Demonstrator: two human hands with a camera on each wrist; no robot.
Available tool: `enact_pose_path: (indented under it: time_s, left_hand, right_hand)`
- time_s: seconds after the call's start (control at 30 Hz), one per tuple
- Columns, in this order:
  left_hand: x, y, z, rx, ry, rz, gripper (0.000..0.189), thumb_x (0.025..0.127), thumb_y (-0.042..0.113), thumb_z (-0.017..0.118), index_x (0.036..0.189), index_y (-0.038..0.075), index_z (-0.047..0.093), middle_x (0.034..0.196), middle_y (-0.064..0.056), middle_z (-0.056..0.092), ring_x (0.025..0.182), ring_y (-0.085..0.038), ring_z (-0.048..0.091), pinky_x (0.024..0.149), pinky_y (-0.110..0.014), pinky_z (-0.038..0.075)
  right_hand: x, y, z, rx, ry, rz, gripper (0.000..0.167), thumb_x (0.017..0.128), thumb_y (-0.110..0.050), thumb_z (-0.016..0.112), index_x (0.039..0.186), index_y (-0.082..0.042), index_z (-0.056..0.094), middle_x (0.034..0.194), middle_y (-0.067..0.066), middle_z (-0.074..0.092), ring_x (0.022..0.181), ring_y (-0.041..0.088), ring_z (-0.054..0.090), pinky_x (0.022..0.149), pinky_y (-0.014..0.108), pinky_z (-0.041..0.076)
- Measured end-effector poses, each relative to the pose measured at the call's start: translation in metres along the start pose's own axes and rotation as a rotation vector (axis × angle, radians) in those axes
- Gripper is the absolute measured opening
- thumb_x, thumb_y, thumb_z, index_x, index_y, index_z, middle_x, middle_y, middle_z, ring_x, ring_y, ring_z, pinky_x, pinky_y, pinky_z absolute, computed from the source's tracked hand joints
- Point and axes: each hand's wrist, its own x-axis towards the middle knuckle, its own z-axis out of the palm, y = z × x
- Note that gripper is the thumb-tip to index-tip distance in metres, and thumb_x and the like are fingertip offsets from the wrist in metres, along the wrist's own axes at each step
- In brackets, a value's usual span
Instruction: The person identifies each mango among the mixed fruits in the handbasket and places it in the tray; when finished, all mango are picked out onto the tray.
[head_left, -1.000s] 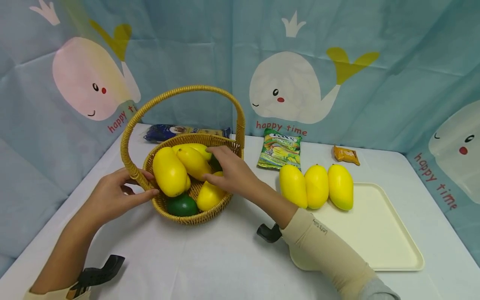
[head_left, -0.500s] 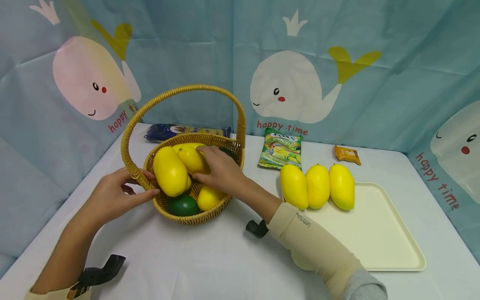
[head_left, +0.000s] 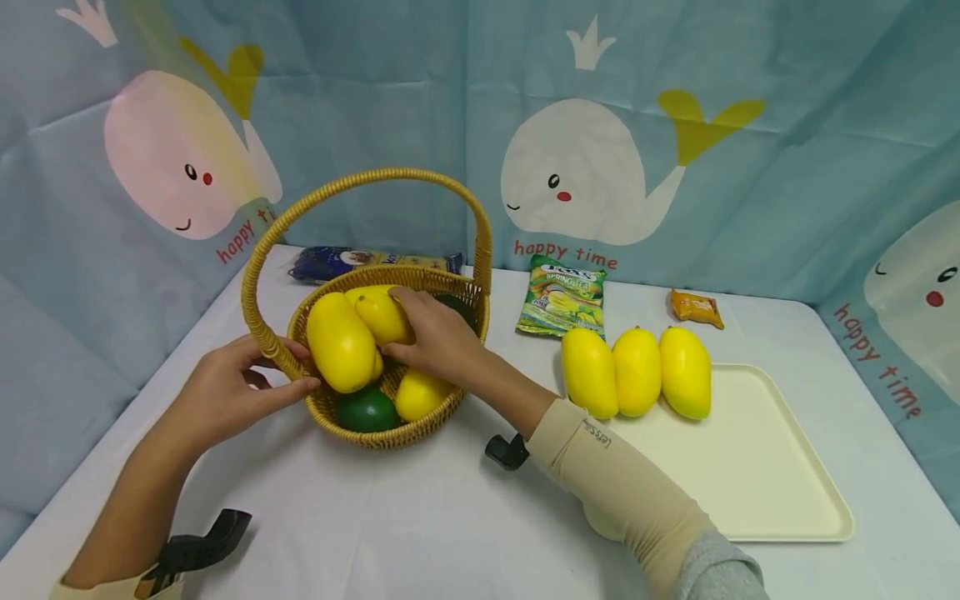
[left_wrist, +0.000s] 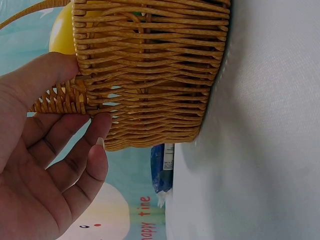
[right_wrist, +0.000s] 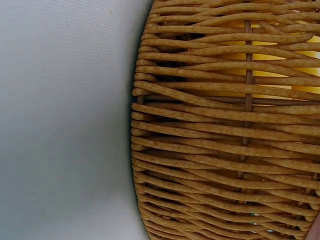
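Observation:
A wicker basket [head_left: 378, 438] with a tall hoop handle holds several yellow mangoes and dark green, avocado-like fruit [head_left: 366, 410]. My left hand [head_left: 225, 387] grips its left rim beside the handle's base; in the left wrist view, the thumb lies against the rim and the fingers bend at the woven side. Inside the basket, my right hand [head_left: 438, 333] holds a mango [head_left: 381, 317], its fingers and thumb round the right side. A larger mango [head_left: 339, 343] leans beside it, and another mango [head_left: 420, 395] lies below my wrist. The right wrist view shows mostly woven wall [right_wrist: 225, 135].
On the right, three mangoes [head_left: 636, 372] lie in a row along the far left part of a cream tray [head_left: 750, 467]. Behind stand a green candy bag [head_left: 561, 298] and a small orange packet [head_left: 696, 308]. A blue packet [head_left: 330, 264] lies behind the basket.
My right hand has moved left within the basket, from above the fruit onto a mango, and has closed round it. The left hand stays on the rim.

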Motion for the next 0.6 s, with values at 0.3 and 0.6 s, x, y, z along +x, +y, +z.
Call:
enact_pose_path:
  time_s: [0.3, 0.6]
  left_hand:
    - [0.0006, -0.0011, 0.0002, -0.001, 0.014, 0.017, 0.042, 0.084, 0.032, 0.083, 0.115, 0.007, 0.069, 0.105, -0.011, 0.069, 0.098, -0.033, 0.06, 0.07, -0.016, 0.05]
    - [0.0002, -0.0003, -0.0005, -0.003, 0.01, 0.01, 0.042, 0.084, 0.032, 0.083, 0.115, 0.008, 0.069, 0.106, -0.011, 0.068, 0.099, -0.033, 0.059, 0.07, -0.016, 0.05]
  right_hand:
    - [-0.0013, 0.0, -0.0015, 0.045, 0.027, 0.007, 0.076, 0.092, -0.038, 0.073, 0.153, -0.013, 0.036, 0.14, 0.007, 0.053, 0.114, 0.017, 0.054, 0.093, 0.033, 0.048]
    - [-0.0046, -0.0006, -0.0037, 0.093, 0.067, -0.004, 0.074, 0.092, -0.038, 0.073, 0.152, -0.013, 0.038, 0.142, 0.007, 0.052, 0.118, 0.017, 0.053, 0.096, 0.034, 0.047]
